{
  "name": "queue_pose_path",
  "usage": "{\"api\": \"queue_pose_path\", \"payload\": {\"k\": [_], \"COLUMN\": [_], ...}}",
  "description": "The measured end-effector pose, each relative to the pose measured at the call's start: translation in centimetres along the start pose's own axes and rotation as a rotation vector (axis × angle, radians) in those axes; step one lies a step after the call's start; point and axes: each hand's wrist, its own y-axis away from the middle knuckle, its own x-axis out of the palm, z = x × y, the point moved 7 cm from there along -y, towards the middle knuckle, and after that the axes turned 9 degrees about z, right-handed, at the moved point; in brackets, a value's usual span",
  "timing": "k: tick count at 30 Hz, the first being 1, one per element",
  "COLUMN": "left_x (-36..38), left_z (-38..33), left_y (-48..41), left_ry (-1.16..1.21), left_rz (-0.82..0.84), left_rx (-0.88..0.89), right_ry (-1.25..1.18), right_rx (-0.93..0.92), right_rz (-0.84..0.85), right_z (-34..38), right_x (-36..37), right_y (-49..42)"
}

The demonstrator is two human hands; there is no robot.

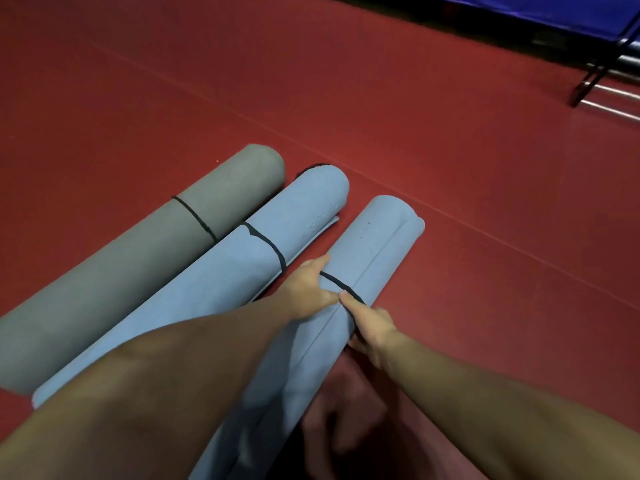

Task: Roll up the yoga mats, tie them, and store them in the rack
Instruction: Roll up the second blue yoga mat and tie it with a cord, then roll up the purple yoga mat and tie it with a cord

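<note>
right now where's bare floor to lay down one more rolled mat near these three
Widest free patch: red floor between the right blue mat and the metal rack. Also open: beyond the mats' far ends, left of the gray mat. Crowded: the middle blue mat sits tight between its neighbours; left hand and right hand hold the right mat's black band.

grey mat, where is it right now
In the head view the grey mat lies rolled on the red floor at the far left, alongside the middle blue mat.
</note>
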Motion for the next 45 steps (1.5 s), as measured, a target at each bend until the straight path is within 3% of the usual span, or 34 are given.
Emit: {"api": "queue_pose_path", "payload": {"k": [8,12,14,18,20,24,27,30,41,45], "left_x": [0.4,-0.6,0.3,5.9,8.2,10.1,11.7,13.1,22.7,28.3], "left_z": [0.0,-1.5,-3.0,-7.5,-10.3,-18.2,-25.1,-30.2,-36.2,-37.6], "left_y": [-1.1,0.7,2.6,9.5,14.4,24.1,30.9,35.7,48.6,54.8], "left_ry": [0.052,-0.154,-0.247,-0.404,-0.385,-0.422,-0.398,-0.448,-0.403,-0.481], "left_rz": [-0.135,-0.373,-0.408,-0.146,-0.019,0.020,0.259,0.299,0.264,0.469], "left_rx": [0.004,0.137,0.133,0.070,0.047,0.040,-0.062,-0.061,0.226,0.180], "right_ry": [0.182,0.529,0.740,1.213,1.332,1.331,1.249,1.243,1.115,1.088], "right_rx": [0.000,0.012,0.076,0.113,0.088,0.144,0.211,0.237,0.422,0.436], "right_rz": [-0.068,-0.050,-0.034,-0.078,-0.080,-0.037,-0.019,-0.013,-0.181,-0.203], "right_z": [0.1,1.1,1.5,2.3,2.9,3.5,3.3,2.2,-6.4,-10.6], "right_x": [-1.0,-2.0,-2.9,-5.3,-6.6,-9.5,-11.9,-14.1,-23.8,-27.1], "right_y": [-0.9,1.0,4.0,13.4,19.1,31.3,39.9,46.8,63.2,69.6]}}
